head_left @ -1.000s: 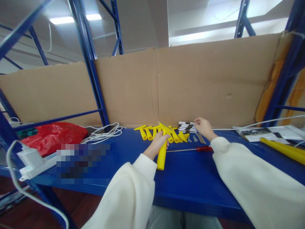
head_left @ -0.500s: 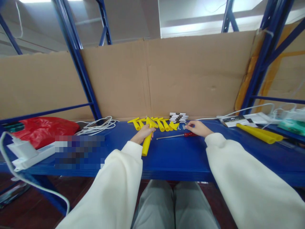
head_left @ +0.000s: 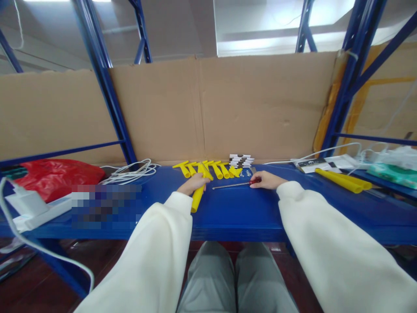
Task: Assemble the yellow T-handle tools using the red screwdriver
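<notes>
My left hand (head_left: 191,185) is wrapped round the tube-like handle of a yellow T-shaped tool (head_left: 196,201), whose flat head points away from me. On the right, the fingers of my right hand (head_left: 267,179) are closed on the red handle of a screwdriver (head_left: 232,185). Its long metal shaft points left, low over the blue tabletop. Behind my hands lie several more yellow T-shaped tools (head_left: 216,170) in a row, with small yellow pieces (head_left: 235,172) at the right end. Tiny shiny parts, perhaps screws (head_left: 246,172), are scattered beside them.
Black-and-white small boxes (head_left: 241,161) are stacked against the cardboard panel (head_left: 260,108). A coiled white cable (head_left: 133,173), a red plastic bag (head_left: 61,176) and a power strip (head_left: 45,213) lie left. Yellow tubes (head_left: 342,181) lie right, near the blue rack post (head_left: 345,91).
My right hand has moved from the tiny parts down onto the screwdriver's handle and taken hold of it. My left hand keeps the yellow tool, now slightly more tilted.
</notes>
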The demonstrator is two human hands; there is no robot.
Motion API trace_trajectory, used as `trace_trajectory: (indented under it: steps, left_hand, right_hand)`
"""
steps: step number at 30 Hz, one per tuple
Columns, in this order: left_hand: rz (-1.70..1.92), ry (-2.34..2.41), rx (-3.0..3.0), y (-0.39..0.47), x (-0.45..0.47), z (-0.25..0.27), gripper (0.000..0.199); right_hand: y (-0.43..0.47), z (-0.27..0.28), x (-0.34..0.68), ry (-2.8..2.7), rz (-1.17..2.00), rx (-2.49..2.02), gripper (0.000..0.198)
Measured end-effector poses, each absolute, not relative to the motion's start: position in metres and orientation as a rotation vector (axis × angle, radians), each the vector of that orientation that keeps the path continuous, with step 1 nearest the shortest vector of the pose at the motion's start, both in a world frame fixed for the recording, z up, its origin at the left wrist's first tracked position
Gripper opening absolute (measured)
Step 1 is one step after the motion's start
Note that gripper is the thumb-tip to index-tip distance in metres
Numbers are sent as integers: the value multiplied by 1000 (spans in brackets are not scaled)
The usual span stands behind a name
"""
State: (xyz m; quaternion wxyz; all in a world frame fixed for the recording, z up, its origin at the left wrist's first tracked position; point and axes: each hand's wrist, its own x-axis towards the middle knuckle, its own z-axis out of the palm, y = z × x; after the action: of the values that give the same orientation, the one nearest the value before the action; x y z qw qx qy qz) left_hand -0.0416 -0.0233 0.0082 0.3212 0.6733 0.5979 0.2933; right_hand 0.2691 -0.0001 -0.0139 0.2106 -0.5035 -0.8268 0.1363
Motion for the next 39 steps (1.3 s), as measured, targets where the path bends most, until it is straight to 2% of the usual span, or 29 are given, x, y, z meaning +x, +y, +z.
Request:
trace_trajectory:
  steps: [9,14,25,39]
  left_hand:
    - [710,1566,1891,-21,-44,11,33]
    - [696,1551,1903,-24,-42,13,31]
    - [751,1517,1890,-31,-39,15,25]
    - [813,1592,1797,-36,-34,18,21]
  right_hand:
    - [-1,-17,265,-2248,-2,-1468,11]
    - [-4,-14,260,-2194,25,-1392,7]
    - [-9,-13,257,-2272,-148,-1389,11]
    - [-12,-11,255,-2283,-128,-1425,9]
